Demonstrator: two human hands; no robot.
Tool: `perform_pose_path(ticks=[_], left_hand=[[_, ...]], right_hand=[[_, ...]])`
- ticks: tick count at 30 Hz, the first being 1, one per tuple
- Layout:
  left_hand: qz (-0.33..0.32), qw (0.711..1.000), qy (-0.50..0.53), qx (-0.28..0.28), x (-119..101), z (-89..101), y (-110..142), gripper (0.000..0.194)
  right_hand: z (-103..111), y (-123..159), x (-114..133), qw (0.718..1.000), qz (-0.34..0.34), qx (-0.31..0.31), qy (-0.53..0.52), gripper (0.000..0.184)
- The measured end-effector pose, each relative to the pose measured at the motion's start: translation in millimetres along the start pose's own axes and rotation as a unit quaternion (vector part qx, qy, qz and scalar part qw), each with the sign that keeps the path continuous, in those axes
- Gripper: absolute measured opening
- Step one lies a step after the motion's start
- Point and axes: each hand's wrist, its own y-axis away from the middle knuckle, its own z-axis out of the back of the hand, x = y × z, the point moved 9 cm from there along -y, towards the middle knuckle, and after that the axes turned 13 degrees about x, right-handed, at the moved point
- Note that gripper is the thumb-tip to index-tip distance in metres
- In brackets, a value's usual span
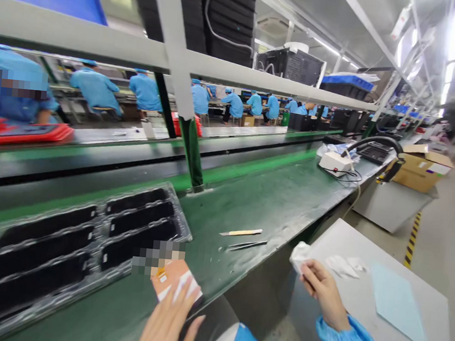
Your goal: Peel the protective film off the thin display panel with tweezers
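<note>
Head view: my L hand (169, 314) lies palm-down, fingers out straight and a bit apart, on the orange-and-white packet (180, 278) at the near edge of the green bench (257, 189), prob. to stop it sliding; it's resting on it, not gripping. My R hand (326, 293) is pinched nearly closed, thumb vs. fingers, on a crumpled white cloth (300, 254), held by one end so the rest sticks out free. Clear plastic tray (184, 229) sits to the L, its dark panels (139, 221) each in a separate slot, prob. so they don't rub. Knife (241, 232) & tweezers (247, 245) lie side by side beyond the packet, presumably for easy reach. Grey side table (430, 310) on my R has more white cloths (342, 266) + a pale blue sheet (398, 307), handy for that side. Re writing: no brand legible; packet's top corner is blocked out, white tags on the panels are too small, & the carton (419, 168) label is unreadable from here.
</note>
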Motion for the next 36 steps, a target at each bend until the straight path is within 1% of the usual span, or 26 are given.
perform_pose_path(ticks=[1,2,3,4,5,6,8,9,10,11,12,13,14,17,19,20,21,22,25,26,28,30,31,33,34,36], left_hand=[[0.011,0.999,0.053,0.008,-4,4.5,-7,0.047],[0.039,0.992,0.115,0.031,-5,5.2,-14,0.046],[0.07,0.979,0.181,0.055,-5,4.6,-21,0.043],[0.111,0.957,0.255,0.087,-3,0.7,-27,0.04],[0.144,0.929,0.325,0.107,-2,-2.1,-32,0.042],[0.173,0.899,0.382,0.125,-1,-5.0,-36,0.051],[0.212,0.85,0.454,0.161,-3,-10.0,-42,0.07],[0.223,0.826,0.481,0.191,-6,-14.0,-44,0.078],[0.225,0.796,0.514,0.229,-12,-19.5,-44,0.083],[0.222,0.759,0.551,0.268,-19,-25.0,-42,0.088],[0.221,0.728,0.58,0.29,-24,-28.1,-40,0.089],[0.223,0.707,0.602,0.296,-26,-29.0,-38,0.089],[0.232,0.698,0.615,0.284,-23,-28.3,-35,0.085],[0.287,0.692,0.633,0.198,-2,-23.0,-22,0.069],[0.31,0.675,0.651,0.156,9,-21.8,-12,0.066],[0.314,0.678,0.65,0.139,14,-20.3,-8,0.066],[0.314,0.692,0.638,0.125,18,-17.7,-5,0.064],[0.311,0.713,0.618,0.114,21,-14.1,-3,0.059],[0.288,0.786,0.536,0.105,23,-0.8,-6,0.031],[0.279,0.806,0.512,0.105,22,3.7,-8,0.024],[0.27,0.832,0.475,0.099,20,12.6,-12,0.019],[0.281,0.843,0.451,0.082,21,20.3,-13,0.019],[0.288,0.846,0.443,0.072,21,23.1,-13,0.02],[0.297,0.848,0.435,0.061,21,24.9,-12,0.021],[0.298,0.848,0.435,0.059,20,23.9,-11,0.021],[0.3,0.845,0.44,0.053,19,19.6,-8,0.023]], right_hand=[[-26,1,8,0.998,0.005,0.055,-0.01,0.057],[-53,4,16,0.992,0.009,0.12,-0.023,0.054],[-81,8,23,0.979,0.011,0.198,-0.042,0.052],[-105,13,30,0.963,0.014,0.263,-0.056,0.051],[-126,19,35,0.946,0.016,0.318,-0.066,0.051],[-144,24,40,0.929,0.017,0.363,-0.071,0.05],[-170,33,47,0.904,0.019,0.422,-0.071,0.05],[-180,37,50,0.892,0.02,0.446,-0.071,0.049],[-187,41,53,0.881,0.021,0.467,-0.072,0.048],[-192,44,55,0.873,0.024,0.481,-0.074,0.048],[-195,45,58,0.869,0.03,0.489,-0.074,0.047],[-197,45,60,0.867,0.036,0.492,-0.073,0.047],[-196,45,62,0.868,0.041,0.489,-0.07,0.047],[-191,40,59,0.879,0.04,0.472,-0.053,0.047],[-189,37,55,0.884,0.031,0.464,-0.052,0.048],[-190,36,53,0.885,0.027,0.462,-0.055,0.049],[-190,35,51,0.884,0.023,0.464,-0.058,0.049],[-192,35,49,0.882,0.018,0.467,-0.061,0.049],[-195,32,45,0.877,0.005,0.476,-0.065,0.05],[-194,31,43,0.877,0.005,0.476,-0.067,0.051],[-192,28,37,0.882,0.01,0.464,-0.078,0.054],[-187,27,22,0.902,-0.001,0.421,-0.095,0.057],[-185,27,12,0.916,-0.018,0.387,-0.107,0.058],[-183,33,-10,0.943,-0.051,0.295,-0.147,0.056],[-186,38,-15,0.947,-0.049,0.263,-0.177,0.054],[-201,50,-19,0.944,-0.038,0.232,-0.232,0.055]])
